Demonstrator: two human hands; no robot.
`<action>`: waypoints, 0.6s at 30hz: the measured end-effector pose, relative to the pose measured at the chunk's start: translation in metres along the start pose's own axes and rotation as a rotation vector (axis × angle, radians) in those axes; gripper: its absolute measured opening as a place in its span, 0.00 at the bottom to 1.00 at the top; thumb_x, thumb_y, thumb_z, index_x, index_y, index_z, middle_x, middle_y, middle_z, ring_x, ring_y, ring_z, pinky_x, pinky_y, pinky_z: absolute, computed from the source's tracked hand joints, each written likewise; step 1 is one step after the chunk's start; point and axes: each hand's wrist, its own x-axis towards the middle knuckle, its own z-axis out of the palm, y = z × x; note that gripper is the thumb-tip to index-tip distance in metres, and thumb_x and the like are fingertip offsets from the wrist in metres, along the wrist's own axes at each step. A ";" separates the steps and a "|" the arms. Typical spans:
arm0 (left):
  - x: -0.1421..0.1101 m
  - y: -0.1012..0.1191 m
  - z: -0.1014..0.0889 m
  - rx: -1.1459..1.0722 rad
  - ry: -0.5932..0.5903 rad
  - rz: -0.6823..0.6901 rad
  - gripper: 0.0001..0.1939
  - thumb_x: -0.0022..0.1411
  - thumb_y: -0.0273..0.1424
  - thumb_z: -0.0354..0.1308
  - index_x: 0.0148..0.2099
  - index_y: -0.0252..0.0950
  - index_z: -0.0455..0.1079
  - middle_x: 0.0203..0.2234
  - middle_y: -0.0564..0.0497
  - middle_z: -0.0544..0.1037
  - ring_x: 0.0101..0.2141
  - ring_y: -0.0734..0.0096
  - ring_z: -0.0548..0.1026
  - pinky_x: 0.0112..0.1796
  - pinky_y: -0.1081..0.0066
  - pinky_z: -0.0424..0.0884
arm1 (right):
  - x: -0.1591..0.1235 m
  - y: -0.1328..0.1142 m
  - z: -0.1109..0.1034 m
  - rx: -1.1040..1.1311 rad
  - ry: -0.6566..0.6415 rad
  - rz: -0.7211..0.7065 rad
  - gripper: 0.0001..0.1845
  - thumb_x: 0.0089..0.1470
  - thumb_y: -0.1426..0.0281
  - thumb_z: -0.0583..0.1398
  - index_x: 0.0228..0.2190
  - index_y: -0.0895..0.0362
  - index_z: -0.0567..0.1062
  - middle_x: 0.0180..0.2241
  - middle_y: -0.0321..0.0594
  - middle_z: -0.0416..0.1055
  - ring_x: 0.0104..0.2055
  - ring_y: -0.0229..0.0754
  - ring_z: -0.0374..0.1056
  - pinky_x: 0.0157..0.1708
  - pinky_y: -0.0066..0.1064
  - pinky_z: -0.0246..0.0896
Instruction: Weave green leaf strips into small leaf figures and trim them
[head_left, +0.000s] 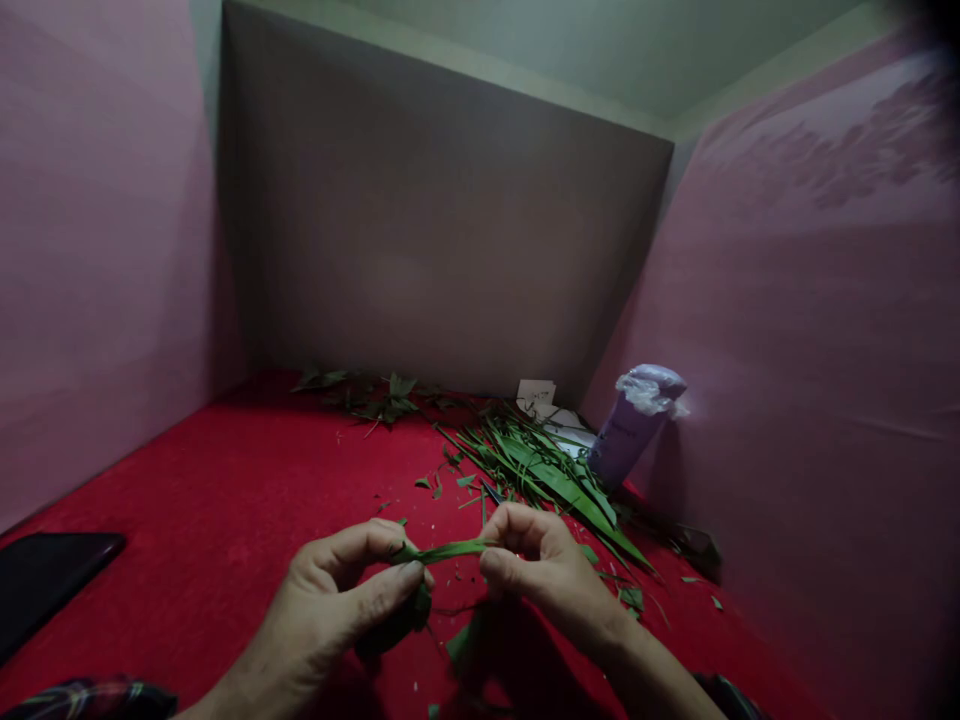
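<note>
A narrow green leaf strip [454, 549] is stretched level between my two hands, low in the middle of the view. My left hand [349, 580] pinches its left end between thumb and fingers, with a darker folded leaf piece [422, 603] showing under the fingers. The strip's right end sits in the pinch of my right hand [536, 560]. Just beyond my right hand, a dark pointed tip, maybe of a blade, pokes out; the rest is hidden. A larger leaf scrap [465, 645] lies on the red cloth below the hands.
A pile of long green leaves [555, 475] lies at the right, before a purple container [630, 430] topped with clear plastic. White papers [538, 393] stand behind. Leafy sprigs [390, 402] line the back edge. A black flat device [56, 580] rests at left on red cloth [247, 480]. Pink walls flank both sides.
</note>
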 end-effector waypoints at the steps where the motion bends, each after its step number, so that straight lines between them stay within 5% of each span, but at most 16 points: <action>1: 0.000 0.000 -0.001 0.005 0.000 0.017 0.07 0.48 0.33 0.66 0.28 0.34 0.73 0.18 0.56 0.70 0.19 0.79 0.64 0.21 0.79 0.60 | 0.000 0.001 0.000 0.024 -0.006 0.011 0.19 0.38 0.57 0.67 0.21 0.59 0.68 0.17 0.30 0.65 0.19 0.30 0.59 0.21 0.23 0.55; 18: 0.001 -0.001 0.001 -0.097 0.069 -0.098 0.10 0.46 0.33 0.67 0.30 0.33 0.73 0.18 0.52 0.75 0.19 0.76 0.69 0.21 0.78 0.63 | -0.003 0.001 0.002 -0.060 0.016 0.068 0.18 0.34 0.62 0.70 0.16 0.58 0.67 0.15 0.32 0.68 0.19 0.33 0.60 0.20 0.25 0.52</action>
